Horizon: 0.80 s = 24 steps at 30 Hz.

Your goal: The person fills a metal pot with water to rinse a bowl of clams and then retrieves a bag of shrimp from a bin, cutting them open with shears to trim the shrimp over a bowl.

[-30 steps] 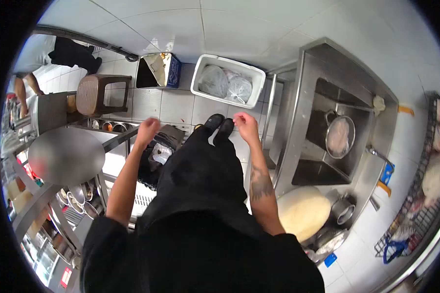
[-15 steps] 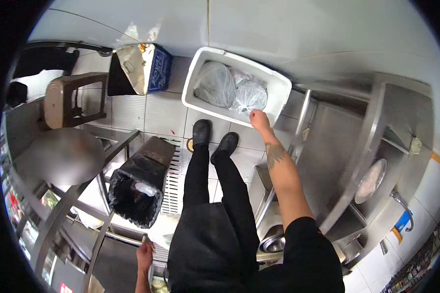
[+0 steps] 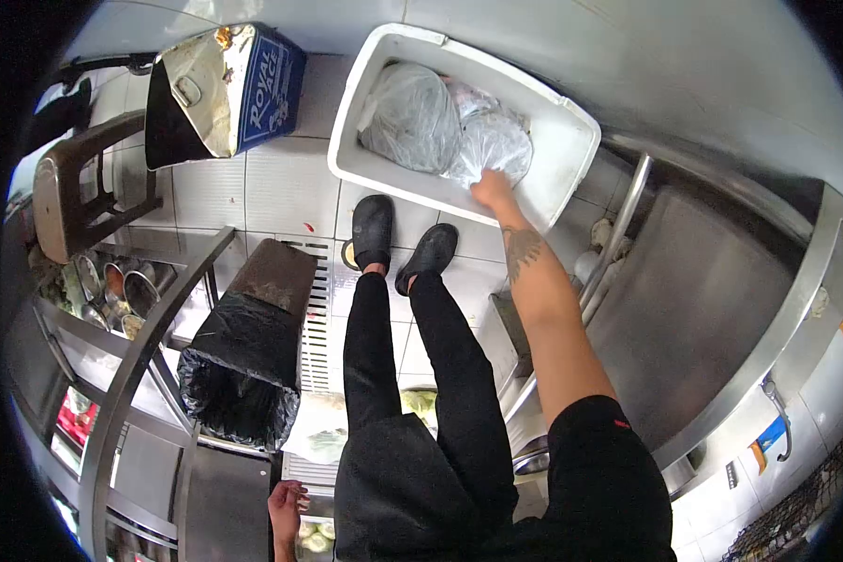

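Observation:
A white plastic tub stands on the tiled floor by the wall, holding several clear plastic bags. My right hand reaches over its near rim, fingers closed on the gathered top of one clear plastic bag. What fills that bag is hard to make out. Beside it lies a larger clear bag that I am not touching. Low on the left, my left hand hangs with loosely bent fingers apart and nothing in them, near the metal counter edge and a container of pale green vegetables.
A blue Royal Ace tin and a brown stool stand to the left. A bin lined with a black bag is beside a floor drain grate. Steel counters run along the right. My feet are just before the tub.
My body and view have moved closer to the tub. My right hand has reached into it and taken hold of the bag's top. My left hand's fingers have loosened.

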Available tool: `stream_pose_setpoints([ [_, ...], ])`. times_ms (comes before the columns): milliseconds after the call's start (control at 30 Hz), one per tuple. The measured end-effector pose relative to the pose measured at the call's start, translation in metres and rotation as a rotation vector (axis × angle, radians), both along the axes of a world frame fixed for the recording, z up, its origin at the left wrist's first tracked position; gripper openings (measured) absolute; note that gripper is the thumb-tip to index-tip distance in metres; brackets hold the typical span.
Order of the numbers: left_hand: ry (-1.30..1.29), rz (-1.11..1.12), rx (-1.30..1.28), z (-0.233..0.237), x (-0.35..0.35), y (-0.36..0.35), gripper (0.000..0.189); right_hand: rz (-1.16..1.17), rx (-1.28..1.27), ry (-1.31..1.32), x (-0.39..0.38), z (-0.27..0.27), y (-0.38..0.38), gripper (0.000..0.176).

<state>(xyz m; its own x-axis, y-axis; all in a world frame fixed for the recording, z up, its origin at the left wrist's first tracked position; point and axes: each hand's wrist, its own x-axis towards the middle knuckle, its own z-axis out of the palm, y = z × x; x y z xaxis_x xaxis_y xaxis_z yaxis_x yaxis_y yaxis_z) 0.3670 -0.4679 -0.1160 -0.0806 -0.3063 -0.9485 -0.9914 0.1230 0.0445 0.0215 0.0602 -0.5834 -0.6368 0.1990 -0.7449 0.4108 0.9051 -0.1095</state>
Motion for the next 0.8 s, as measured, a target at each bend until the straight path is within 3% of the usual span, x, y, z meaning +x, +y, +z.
stream_pose_setpoints([
  [233, 0.065, 0.028, 0.014, -0.004, -0.033, 0.0, 0.017, -0.062, -0.015, -0.144, -0.013, 0.022, 0.004, 0.05],
  [300, 0.08, 0.03, 0.014, 0.005, -0.047, 0.005, 0.018, -0.098, -0.034, -0.04, -0.021, 0.02, 0.017, 0.051],
  [367, 0.077, -0.009, 0.017, 0.011, -0.055, 0.004, 0.018, -0.254, -0.03, 0.3, -0.032, 0.037, 0.023, 0.04],
  [433, 0.077, -0.017, 0.009, 0.013, -0.056, -0.001, 0.018, -0.507, -0.17, 0.335, -0.045, 0.073, 0.022, 0.035],
  [467, 0.08, -0.024, 0.005, 0.011, -0.056, -0.002, 0.018, -0.507, -0.173, 0.34, -0.048, 0.088, 0.014, 0.035],
  [533, 0.094, -0.026, 0.021, 0.003, -0.056, -0.006, 0.018, -0.268, -0.149, 0.426, -0.053, 0.109, -0.01, 0.03],
  [667, 0.095, -0.025, 0.037, 0.001, -0.065, -0.003, 0.018, -0.338, -0.202, 0.534, -0.068, 0.13, -0.033, 0.026],
  [800, 0.122, -0.048, 0.015, 0.007, -0.073, -0.007, 0.018, -0.488, -0.074, 0.491, -0.047, 0.089, 0.017, 0.025],
])
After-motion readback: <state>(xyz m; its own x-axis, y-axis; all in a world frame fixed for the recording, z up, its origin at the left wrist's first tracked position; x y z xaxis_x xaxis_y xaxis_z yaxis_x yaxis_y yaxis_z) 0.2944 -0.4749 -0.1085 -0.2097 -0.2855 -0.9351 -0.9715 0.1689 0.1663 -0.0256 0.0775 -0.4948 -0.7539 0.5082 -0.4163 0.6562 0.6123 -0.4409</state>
